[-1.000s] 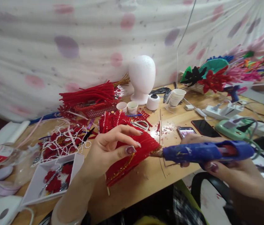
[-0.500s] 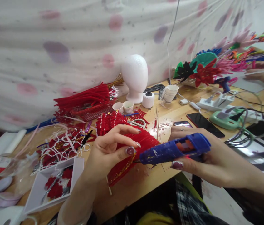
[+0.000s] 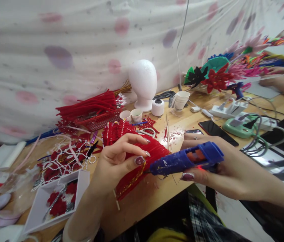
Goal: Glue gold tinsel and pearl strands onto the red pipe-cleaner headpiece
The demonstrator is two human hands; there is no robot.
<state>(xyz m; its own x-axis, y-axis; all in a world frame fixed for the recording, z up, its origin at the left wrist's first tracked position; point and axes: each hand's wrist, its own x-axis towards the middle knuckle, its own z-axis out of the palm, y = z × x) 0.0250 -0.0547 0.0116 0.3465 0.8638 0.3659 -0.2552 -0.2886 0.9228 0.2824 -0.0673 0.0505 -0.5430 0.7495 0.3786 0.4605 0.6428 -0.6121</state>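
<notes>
My left hand (image 3: 118,164) pinches the edge of a red fuzzy fan-shaped piece (image 3: 132,183) that has a gold glitter strip (image 3: 134,179) along it. A thin stick (image 3: 116,200) pokes out at the piece's lower left end. My right hand (image 3: 222,168) is wrapped round a blue glue gun (image 3: 174,162), which shows a small red light. The gun's nozzle points left and meets the gold strip close to my left thumb; whether it touches cannot be made out.
Behind stand a white foam head (image 3: 143,80), paper cups (image 3: 136,115) and a red basket (image 3: 91,123). Left lie bead strings (image 3: 63,158) and a white box (image 3: 56,201). Right are phones (image 3: 217,132), a green power strip (image 3: 240,127) and another person's hands (image 3: 280,79).
The view has shifted slightly, so most things sit a little further left. My hands, the glue gun and the red piece keep nearly the same arrangement.
</notes>
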